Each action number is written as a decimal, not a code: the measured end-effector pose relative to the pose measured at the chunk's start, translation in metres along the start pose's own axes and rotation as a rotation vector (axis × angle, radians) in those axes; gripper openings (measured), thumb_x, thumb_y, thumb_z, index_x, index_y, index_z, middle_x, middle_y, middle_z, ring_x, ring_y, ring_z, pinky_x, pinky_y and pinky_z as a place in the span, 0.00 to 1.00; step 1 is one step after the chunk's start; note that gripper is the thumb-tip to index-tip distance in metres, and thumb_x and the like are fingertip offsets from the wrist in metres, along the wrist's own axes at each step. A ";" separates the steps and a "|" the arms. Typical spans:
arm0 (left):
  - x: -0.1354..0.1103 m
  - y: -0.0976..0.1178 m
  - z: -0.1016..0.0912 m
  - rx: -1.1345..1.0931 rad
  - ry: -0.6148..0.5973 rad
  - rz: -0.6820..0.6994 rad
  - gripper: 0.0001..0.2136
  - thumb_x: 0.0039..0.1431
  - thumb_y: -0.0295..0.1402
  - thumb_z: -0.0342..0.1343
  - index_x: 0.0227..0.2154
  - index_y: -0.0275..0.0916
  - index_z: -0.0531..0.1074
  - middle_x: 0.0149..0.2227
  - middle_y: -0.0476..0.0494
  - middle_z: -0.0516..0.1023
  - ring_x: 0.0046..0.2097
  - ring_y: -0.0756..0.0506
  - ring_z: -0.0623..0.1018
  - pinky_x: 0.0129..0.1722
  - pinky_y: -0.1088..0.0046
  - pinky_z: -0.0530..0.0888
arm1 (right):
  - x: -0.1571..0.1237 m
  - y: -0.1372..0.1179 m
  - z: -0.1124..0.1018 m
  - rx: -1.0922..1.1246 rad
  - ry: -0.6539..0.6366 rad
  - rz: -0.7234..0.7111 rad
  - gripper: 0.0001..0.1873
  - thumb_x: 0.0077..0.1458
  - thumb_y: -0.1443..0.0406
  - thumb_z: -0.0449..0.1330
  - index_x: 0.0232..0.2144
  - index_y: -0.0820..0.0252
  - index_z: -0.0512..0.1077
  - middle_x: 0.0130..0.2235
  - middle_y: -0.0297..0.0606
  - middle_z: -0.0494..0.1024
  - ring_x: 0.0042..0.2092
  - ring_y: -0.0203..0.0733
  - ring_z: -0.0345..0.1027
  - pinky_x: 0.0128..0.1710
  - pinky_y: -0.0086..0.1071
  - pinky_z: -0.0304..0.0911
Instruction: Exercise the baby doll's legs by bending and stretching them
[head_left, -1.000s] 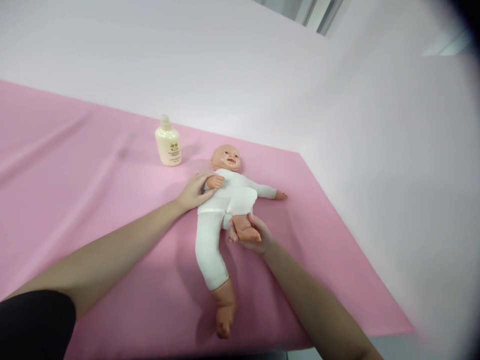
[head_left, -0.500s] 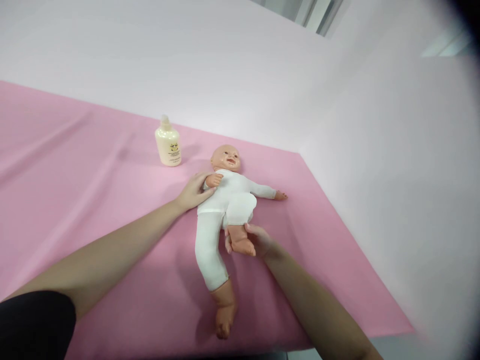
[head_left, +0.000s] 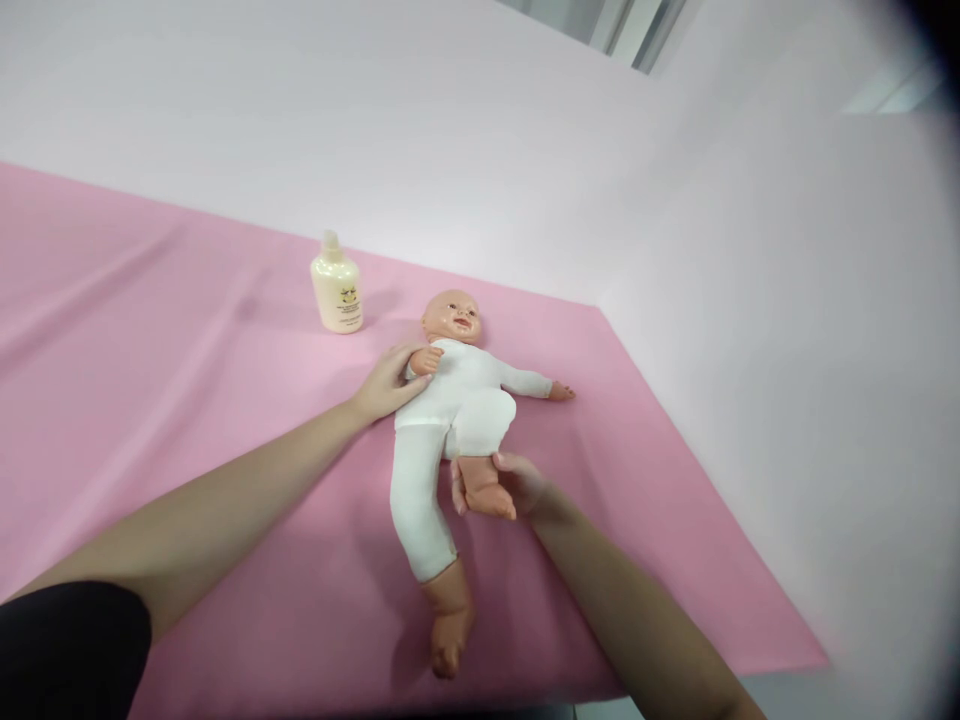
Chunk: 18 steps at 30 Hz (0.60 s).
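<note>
A baby doll (head_left: 461, 375) with a white cloth body lies face up, its head toward the far edge of the pink cover. My left hand (head_left: 388, 385) is closed around the doll's arm and side on the left, the thumb across its belly. Below, my right hand (head_left: 521, 482) grips the ankle of the doll's bent leg, fingers behind it and partly hidden. That leg is raised at the knee, while the other leg (head_left: 420, 500) stretches toward me. The doll's other arm (head_left: 529, 382) points out to the right.
A cream pump bottle (head_left: 337, 290) with a printed label stands upright, left of the doll's head. The pink cover (head_left: 187, 330) has creases at the left and ends at a slanted right edge. White walls (head_left: 375, 120) rise behind and to the right.
My right hand and the doll's bent leg have shifted slightly down and to the right. My left hand stays in place.
</note>
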<state>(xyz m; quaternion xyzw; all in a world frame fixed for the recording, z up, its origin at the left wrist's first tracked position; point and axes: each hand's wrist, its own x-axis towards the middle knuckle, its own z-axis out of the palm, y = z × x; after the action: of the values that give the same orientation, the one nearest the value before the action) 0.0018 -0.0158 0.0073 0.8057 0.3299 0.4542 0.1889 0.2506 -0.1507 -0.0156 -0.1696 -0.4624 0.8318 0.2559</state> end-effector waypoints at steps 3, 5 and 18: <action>0.000 0.001 -0.001 0.006 -0.010 0.031 0.20 0.67 0.43 0.58 0.56 0.39 0.74 0.54 0.35 0.83 0.55 0.35 0.81 0.60 0.51 0.76 | 0.000 -0.003 0.004 -0.005 0.074 -0.084 0.36 0.54 0.33 0.60 0.42 0.60 0.72 0.29 0.37 0.78 0.32 0.42 0.71 0.41 0.38 0.64; 0.001 0.000 -0.001 0.016 -0.026 0.057 0.19 0.66 0.41 0.58 0.56 0.39 0.74 0.55 0.35 0.83 0.56 0.35 0.81 0.60 0.51 0.76 | 0.000 -0.005 0.009 0.000 0.158 -0.122 0.35 0.57 0.33 0.58 0.41 0.59 0.72 0.27 0.35 0.76 0.31 0.41 0.69 0.41 0.38 0.65; 0.002 0.001 -0.002 0.055 -0.056 0.060 0.19 0.66 0.39 0.58 0.57 0.40 0.74 0.56 0.36 0.83 0.58 0.35 0.81 0.62 0.51 0.75 | 0.001 -0.011 0.014 -0.011 0.267 -0.138 0.34 0.67 0.36 0.51 0.41 0.60 0.74 0.27 0.35 0.75 0.31 0.41 0.70 0.42 0.38 0.70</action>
<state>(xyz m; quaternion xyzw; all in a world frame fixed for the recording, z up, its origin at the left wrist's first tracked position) 0.0008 -0.0151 0.0097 0.8327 0.3125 0.4275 0.1621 0.2454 -0.1549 0.0009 -0.2478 -0.4393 0.7799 0.3707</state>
